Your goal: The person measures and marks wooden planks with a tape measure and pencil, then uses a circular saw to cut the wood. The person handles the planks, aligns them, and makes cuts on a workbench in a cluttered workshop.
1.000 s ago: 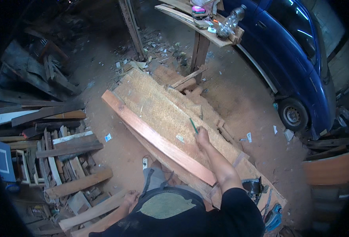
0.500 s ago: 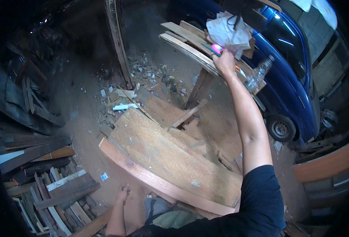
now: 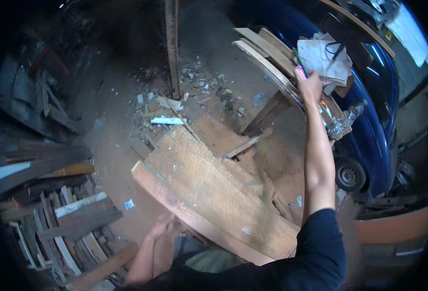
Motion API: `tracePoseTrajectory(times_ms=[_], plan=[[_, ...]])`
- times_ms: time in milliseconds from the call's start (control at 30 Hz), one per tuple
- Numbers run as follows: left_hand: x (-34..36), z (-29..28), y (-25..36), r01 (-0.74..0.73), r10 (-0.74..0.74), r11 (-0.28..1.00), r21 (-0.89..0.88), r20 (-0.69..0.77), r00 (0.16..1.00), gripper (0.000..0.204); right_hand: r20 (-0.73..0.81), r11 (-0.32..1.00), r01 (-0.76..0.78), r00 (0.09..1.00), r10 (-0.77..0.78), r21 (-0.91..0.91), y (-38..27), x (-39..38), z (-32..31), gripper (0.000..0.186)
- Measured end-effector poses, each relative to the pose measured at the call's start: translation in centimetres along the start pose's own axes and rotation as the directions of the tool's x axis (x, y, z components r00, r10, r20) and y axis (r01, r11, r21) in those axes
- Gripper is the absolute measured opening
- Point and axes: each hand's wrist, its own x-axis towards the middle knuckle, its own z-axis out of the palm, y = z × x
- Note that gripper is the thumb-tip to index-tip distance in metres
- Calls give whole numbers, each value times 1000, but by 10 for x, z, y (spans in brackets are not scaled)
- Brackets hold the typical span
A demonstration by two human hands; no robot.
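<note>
My right hand (image 3: 311, 87) reaches far out over a stack of boards (image 3: 272, 58), its fingers closed round a thin green pencil-like stick (image 3: 299, 59) and a small bright pink object (image 3: 300, 72) whose kind I cannot make out. Just beyond that hand lie white papers (image 3: 323, 58) with a dark loop on them. My left hand (image 3: 163, 225) is blurred beside the near edge of a reddish wooden plank (image 3: 199, 224); its fingers are smeared and contact is unclear. The plank runs along the front of a dusty workbench top (image 3: 214, 189).
A clear plastic bottle (image 3: 347, 119) lies at the right end of the raised stack. Behind it stands a blue vehicle (image 3: 376, 121). A wooden post (image 3: 172, 48) rises past scattered debris (image 3: 194, 82). Wood offcuts (image 3: 78, 223) are heaped at the left.
The view has shifted, so the scene sits further right. My left hand has moved up toward the plank. My right hand has turned, and the green stick now points more upward.
</note>
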Motion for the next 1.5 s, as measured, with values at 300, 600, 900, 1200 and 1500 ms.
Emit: tracePoseTrajectory(times_ms=[300,600,900,1200,1500], plan=[[16,99,149,-199,281,842,-502,92,955,38,742,300,-682,568,-356,667,15,-389,5,48],[24,123,47,14,81,866,-501,166,983,23,847,678,-575,513,-137,458,18,-530,-13,38],[139,-130,11,-420,110,811,-407,-599,793,25,978,781,-602,6,-206,168,132,-598,-42,41],[163,-75,-4,-230,-64,885,-404,-596,800,34,978,900,-404,186,-94,163,113,-625,-9,45],[131,-21,-25,-168,-26,921,-352,-485,874,35,974,951,-292,223,-35,101,93,-631,16,55]])
